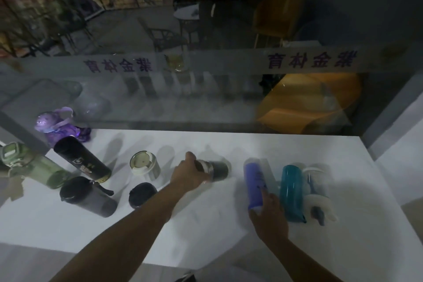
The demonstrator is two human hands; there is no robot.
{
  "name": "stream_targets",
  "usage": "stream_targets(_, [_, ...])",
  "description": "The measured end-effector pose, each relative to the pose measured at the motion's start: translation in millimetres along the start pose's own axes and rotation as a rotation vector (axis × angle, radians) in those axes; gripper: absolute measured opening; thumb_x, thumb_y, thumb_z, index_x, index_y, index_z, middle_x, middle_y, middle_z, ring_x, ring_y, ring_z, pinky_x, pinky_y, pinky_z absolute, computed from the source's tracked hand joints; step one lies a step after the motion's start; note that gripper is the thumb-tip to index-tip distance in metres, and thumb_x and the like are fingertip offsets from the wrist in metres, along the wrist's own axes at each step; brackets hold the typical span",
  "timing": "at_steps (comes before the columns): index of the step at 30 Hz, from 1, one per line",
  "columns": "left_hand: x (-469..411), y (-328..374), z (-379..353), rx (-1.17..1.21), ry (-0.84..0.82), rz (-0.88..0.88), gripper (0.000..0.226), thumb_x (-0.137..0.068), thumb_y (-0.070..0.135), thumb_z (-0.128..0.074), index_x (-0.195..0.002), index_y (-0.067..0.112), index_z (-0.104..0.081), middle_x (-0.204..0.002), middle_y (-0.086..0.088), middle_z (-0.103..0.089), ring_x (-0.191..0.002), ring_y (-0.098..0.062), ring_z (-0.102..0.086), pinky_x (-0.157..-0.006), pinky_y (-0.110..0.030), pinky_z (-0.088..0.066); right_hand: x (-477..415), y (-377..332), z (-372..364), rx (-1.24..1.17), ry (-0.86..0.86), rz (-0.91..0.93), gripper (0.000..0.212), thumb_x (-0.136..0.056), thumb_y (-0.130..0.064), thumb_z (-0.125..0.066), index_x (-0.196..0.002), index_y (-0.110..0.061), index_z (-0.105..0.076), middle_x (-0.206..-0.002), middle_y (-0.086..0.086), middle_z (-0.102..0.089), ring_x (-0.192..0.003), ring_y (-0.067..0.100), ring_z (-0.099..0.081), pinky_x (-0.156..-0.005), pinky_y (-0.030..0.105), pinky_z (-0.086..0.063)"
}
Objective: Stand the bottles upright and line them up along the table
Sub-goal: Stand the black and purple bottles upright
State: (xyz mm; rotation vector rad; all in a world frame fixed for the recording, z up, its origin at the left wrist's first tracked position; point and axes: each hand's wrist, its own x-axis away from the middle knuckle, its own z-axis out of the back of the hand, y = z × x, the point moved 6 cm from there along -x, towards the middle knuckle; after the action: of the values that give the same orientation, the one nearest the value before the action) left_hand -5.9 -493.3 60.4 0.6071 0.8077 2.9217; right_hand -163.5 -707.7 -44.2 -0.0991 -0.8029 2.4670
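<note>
Surface (pixel 206 242): white top in the head view. Its far edge meets a glass pane (pixel 206 98), and its right edge falls away not far past the clear bottle (pixel 317 188).
Left hand (pixel 188 175): fingers curled round a dark grey bottle (pixel 218 169) lying mid-surface.
Right hand (pixel 271 215): grips the near end of a blue-violet bottle (pixel 253 181) lying on its side; motion blur hides the finger detail.
Right cluster: teal bottle (pixel 291 192) lies between the blue-violet and clear ones; the clear one lies flat too.
Left cluster: steel tumbler (pixel 145 166), small black bottle (pixel 142 194), strapped black bottle (pixel 88 197) and printed black flask (pixel 82 160) sit close together. A green bottle (pixel 34 167) lies at the left edge and a purple bottle (pixel 59 125) in the far-left corner.
Open room: a bare strip runs along the far edge from centre to right. A wide bare stretch lies towards the near edge.
</note>
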Motion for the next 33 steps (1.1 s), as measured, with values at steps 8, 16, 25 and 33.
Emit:
stream_targets(8, [-44.5, 49.7, 43.5, -0.343, -0.033, -0.14, 0.051, -0.054, 0.039, -0.069, -0.101, 0.031, -0.052, -0.103, 0.004, -0.062, -0.095, -0.025, -0.061, -0.082, -0.036, -0.054, 10.2, 5.6, -6.2, -0.086, -0.073, 0.05, 0.077, -0.078, -0.03, -0.07, -0.147, -0.027, -0.035, -0.13, 0.005, -0.051, -0.115, 0.029, -0.051, -0.098, 0.043, -0.045])
stream_targets(16, [-53.8, 44.9, 37.0, -0.425, -0.077, -0.215, 0.058, -0.063, 0.029, -0.076, -0.116, 0.028, -0.052, -0.11, -0.001, -0.054, -0.101, -0.028, -0.056, -0.077, -0.038, -0.054, 33.9, 8.8, -7.8, -0.161, -0.111, 0.058, 0.076, -0.075, -0.035, -0.064, -0.146, -0.023, -0.04, -0.137, 0.009, -0.05, -0.117, 0.031, -0.051, -0.101, 0.043, -0.042])
stream_targets(25, [-44.2, 42.4, 31.1, -0.43, -0.155, -0.21, 0.084, -0.066, 0.022, -0.073, -0.139, 0.035, -0.034, -0.125, -0.006, -0.044, -0.115, -0.029, -0.046, -0.084, -0.039, -0.051, 51.1, 16.8, -5.9, -0.311, -0.134, -0.044, 0.087, -0.075, -0.042, -0.07, -0.148, -0.028, -0.026, -0.136, 0.006, -0.046, -0.116, 0.024, -0.052, -0.099, 0.05, -0.047])
stream_targets(33, [7.6, 50.1, 46.7, -0.286, 0.167, -0.371, 0.096, -0.076, 0.037, -0.075, -0.151, 0.028, -0.015, -0.158, -0.009, -0.021, -0.142, -0.034, -0.021, -0.111, -0.05, -0.031, 48.5, 16.1, -9.3, -0.28, -0.11, -0.11, 0.098, -0.071, -0.042, -0.081, -0.148, -0.025, -0.023, -0.138, 0.005, -0.043, -0.115, 0.021, -0.051, -0.091, 0.039, -0.051])
